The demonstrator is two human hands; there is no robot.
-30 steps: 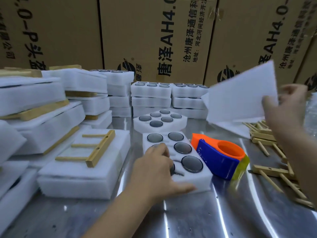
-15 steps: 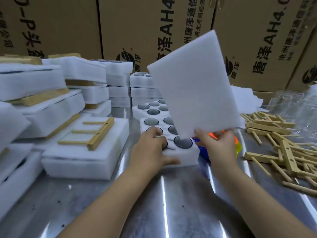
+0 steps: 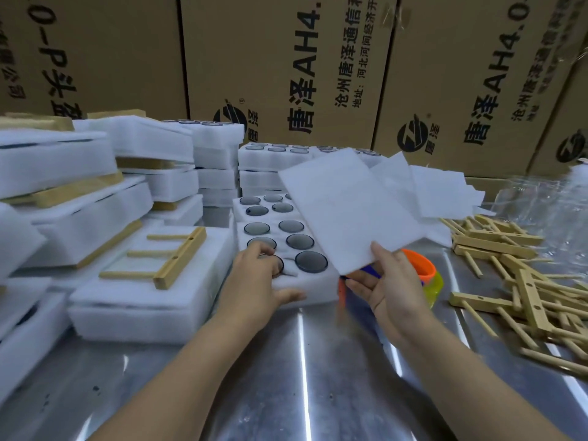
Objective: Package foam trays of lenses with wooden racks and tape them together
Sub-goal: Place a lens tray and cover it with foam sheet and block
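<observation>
**Foam sheet held over a tray of lenses**

The bare metal desk (image 3: 302, 377) is shiny and streaked with reflections nearest the camera. On it, the left hand (image 3: 254, 288) rests on the near end of a white foam tray (image 3: 318, 288), fingers curled over the top and thumb stretched along the front edge, gripping the tray. Its round pockets hold dark, circular lenses (image 3: 311, 261), two to a row. The right hand (image 3: 386, 291) pinches the near corner of a thin, flat white foam sheet (image 3: 346, 205) between thumb and fingers; the sheet tilts above the tray's right side, covering part of it. Under that hand sits an orange and blue tape dispenser (image 3: 420, 268), just beside the tray.

Left of the tray lies a closed foam package (image 3: 143, 300) with a pale wooden rack (image 3: 171, 259) on top, a bar with three thin dowels. On the right, loose wooden racks (image 3: 521, 281) lie in a tangled heap.

Behind the held tray stands a second tray of lenses (image 3: 257, 208). Farther off are stacked foam trays (image 3: 216, 154), some stacks on the left with wood between layers, and loose foam sheets (image 3: 445, 189). Printed brown cardboard boxes (image 3: 286, 58) wall off the back.
</observation>
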